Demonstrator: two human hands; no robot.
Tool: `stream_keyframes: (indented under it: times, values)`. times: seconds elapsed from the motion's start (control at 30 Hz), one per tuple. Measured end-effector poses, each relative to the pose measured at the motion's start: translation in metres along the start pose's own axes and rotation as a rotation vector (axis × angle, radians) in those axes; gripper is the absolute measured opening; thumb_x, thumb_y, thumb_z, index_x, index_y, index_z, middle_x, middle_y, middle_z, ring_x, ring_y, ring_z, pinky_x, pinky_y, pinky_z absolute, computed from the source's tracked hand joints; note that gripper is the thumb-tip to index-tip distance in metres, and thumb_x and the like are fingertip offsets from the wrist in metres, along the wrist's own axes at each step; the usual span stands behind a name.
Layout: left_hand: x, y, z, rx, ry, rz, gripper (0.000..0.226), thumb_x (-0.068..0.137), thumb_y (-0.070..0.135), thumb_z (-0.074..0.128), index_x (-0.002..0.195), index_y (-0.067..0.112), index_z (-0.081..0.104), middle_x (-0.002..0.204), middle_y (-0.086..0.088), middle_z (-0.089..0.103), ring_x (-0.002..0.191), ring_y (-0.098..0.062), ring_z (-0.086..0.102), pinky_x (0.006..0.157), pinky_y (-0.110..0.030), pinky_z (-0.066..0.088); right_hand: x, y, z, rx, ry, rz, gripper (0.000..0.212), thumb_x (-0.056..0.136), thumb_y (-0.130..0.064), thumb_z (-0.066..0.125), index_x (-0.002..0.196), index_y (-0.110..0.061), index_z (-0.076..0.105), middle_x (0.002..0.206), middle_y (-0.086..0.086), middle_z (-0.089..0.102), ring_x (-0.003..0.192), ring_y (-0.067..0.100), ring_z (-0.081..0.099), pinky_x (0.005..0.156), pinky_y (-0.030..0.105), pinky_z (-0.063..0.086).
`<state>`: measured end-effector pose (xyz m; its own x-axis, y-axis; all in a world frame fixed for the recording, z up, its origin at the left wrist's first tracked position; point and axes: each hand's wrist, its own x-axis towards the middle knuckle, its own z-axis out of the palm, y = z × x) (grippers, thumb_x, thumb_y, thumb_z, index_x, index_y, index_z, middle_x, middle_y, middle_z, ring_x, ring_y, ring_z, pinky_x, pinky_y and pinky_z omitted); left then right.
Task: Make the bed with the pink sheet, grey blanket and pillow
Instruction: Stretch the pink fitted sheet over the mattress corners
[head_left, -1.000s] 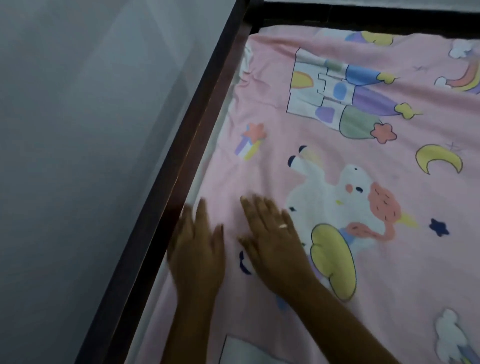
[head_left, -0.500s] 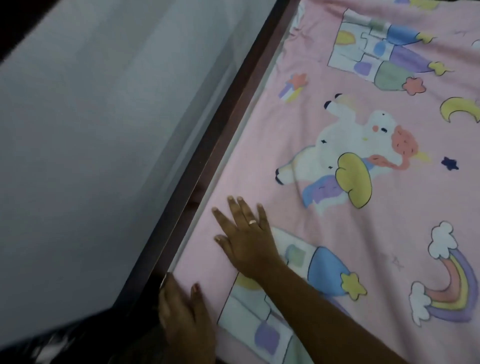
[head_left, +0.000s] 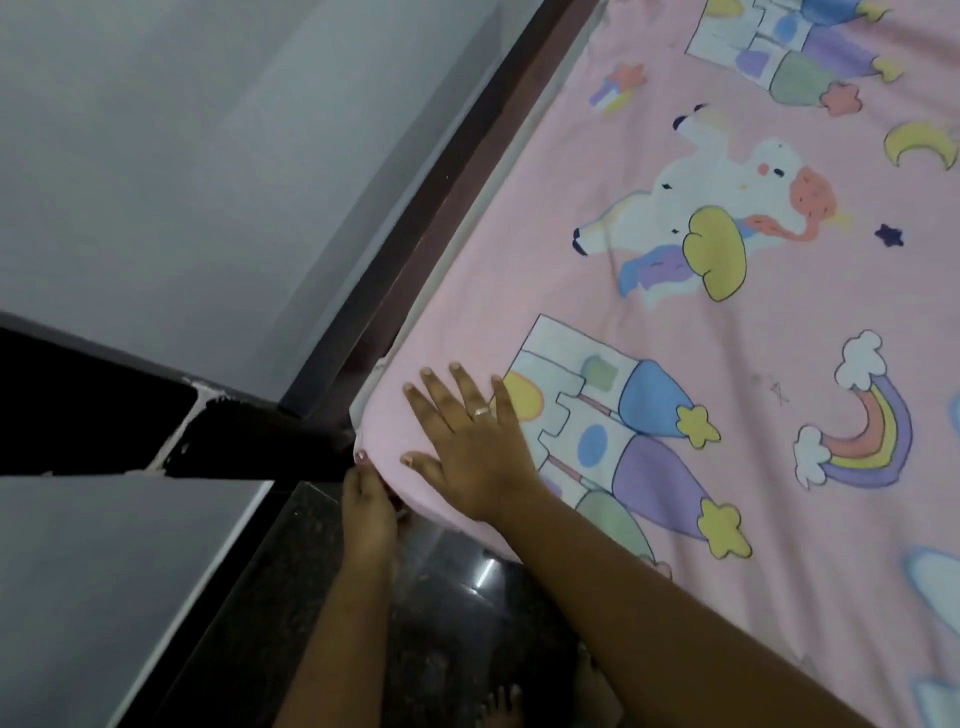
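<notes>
1. The pink cartoon-printed cotton sheet (head_left: 779, 322) covers the bed up to the dark wooden bed frame (head_left: 467, 171).
2. The right hand (head_left: 467, 441) presses flat beside the frame's corner, gripping nothing.
3. The left hand (head_left: 366, 506) seems to pinch the sheet's corner there; a hard tug could skew the sheet.
4. Its fingers are hidden. The grey blanket and pillow are out of view.

Sheet (head_left: 519, 249): pink, cartoon print – white unicorn (head_left: 727, 187), yellow wing (head_left: 719, 254); white castle (head_left: 561, 364), blue, purple, green towers (head_left: 652, 400); pastel rainbow (head_left: 872, 431); yellow moon (head_left: 922, 145), upper right. Frame (head_left: 410, 244): dark brown. Wall (head_left: 182, 156), upper left: grey. Floor (head_left: 291, 545), bottom: black, speckled. Ring (head_left: 480, 411): silver.
</notes>
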<state>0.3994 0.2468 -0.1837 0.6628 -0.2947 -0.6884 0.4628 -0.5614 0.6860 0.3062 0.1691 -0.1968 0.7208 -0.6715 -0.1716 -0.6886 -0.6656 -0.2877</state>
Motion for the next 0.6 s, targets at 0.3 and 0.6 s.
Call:
stream_keyframes:
  times: [0.3,0.6]
  values:
    - [0.017,-0.003,-0.018,0.638,0.165,0.265,0.034,0.095,0.022,0.040,0.109,0.000,0.063,0.108,-0.026,0.062,0.096,-0.041,0.058,0.082,-0.041,0.045,0.006,-0.012,-0.015,0.184,-0.138,-0.044,0.066,0.098,-0.054,0.027,0.152,-0.027,0.002,0.160,-0.008,-0.001,0.147,0.018,-0.005,0.115,0.054,-0.005]
    - [0.019,-0.010,-0.005,0.956,0.202,0.186,0.040,0.095,0.018,0.047,0.121,-0.011,0.054,0.128,-0.030,0.051,0.119,-0.044,0.050,0.096,-0.046,0.042,-0.072,0.033,-0.028,0.337,0.103,0.209,0.059,0.101,-0.040,0.035,0.152,-0.020,0.013,0.160,-0.002,0.012,0.147,0.018,0.004,0.117,0.041,0.003]
